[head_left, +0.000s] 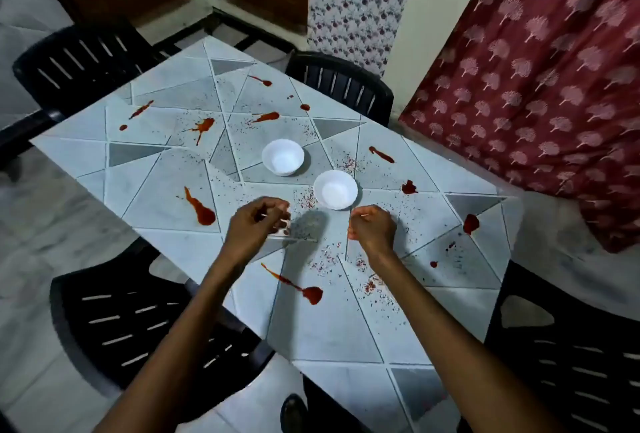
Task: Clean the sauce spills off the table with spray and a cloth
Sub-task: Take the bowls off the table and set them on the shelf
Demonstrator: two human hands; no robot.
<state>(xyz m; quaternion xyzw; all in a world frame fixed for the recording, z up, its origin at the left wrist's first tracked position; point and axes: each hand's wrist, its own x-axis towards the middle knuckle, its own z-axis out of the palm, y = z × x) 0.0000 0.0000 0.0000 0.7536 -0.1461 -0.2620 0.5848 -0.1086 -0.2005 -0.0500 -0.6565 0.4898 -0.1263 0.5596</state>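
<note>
Left grip (256, 225) pinches a white scrap (282, 226), right grip (374, 228) curled, seemingly empty; clear bowls (283, 157) off counter (346, 328) before spraying spills (204, 214).

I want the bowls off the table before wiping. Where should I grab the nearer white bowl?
Pinch the nearer bowl by the near edge of its rim, coming from above. It stands upright and open and looks empty, its rim flares outward, and the right hand is just in front of it.
</note>
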